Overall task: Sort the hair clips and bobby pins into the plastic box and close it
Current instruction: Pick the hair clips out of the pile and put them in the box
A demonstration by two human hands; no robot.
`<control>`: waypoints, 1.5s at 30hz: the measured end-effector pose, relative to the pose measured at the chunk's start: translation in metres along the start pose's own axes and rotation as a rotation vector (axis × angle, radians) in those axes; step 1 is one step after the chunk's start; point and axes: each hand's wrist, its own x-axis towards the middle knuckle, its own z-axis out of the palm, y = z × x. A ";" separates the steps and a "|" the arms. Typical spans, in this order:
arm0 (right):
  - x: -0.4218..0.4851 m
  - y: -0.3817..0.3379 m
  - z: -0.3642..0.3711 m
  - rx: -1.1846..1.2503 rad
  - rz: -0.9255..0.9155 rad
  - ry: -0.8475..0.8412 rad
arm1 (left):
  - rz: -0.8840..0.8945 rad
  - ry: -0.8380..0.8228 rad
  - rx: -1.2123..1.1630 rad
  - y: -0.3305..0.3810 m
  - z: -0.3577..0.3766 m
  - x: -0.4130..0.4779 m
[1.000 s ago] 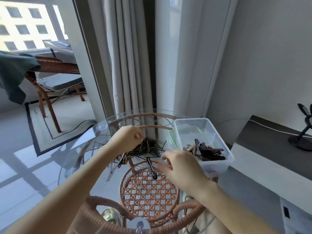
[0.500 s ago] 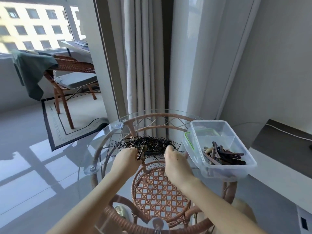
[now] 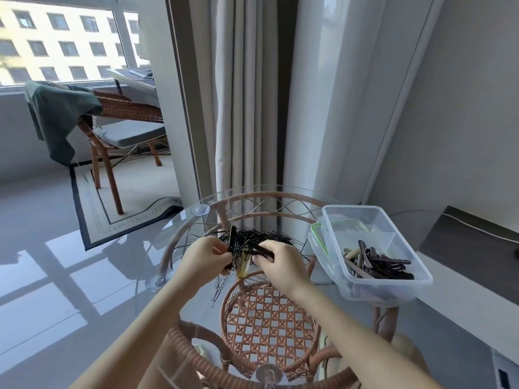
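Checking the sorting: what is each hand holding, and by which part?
Left hand pinches an upright dark clip by its lower part; right hand pinches a second clip by its right end.

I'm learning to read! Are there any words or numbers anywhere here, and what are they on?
No words or numbers can be read here.
A tiny mark at the far edge of the glass table is too small to read.
The plastic box and its lid show no label.
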 end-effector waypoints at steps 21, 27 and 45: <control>-0.043 0.066 -0.159 -0.616 0.238 0.311 | 0.483 -0.101 0.235 0.122 0.080 0.009; -0.036 0.032 -0.106 -0.372 -0.063 0.267 | 0.157 0.027 0.567 0.033 0.039 0.022; -0.047 0.017 -0.049 -0.309 -0.113 0.087 | -0.031 -0.070 0.453 -0.006 0.037 0.023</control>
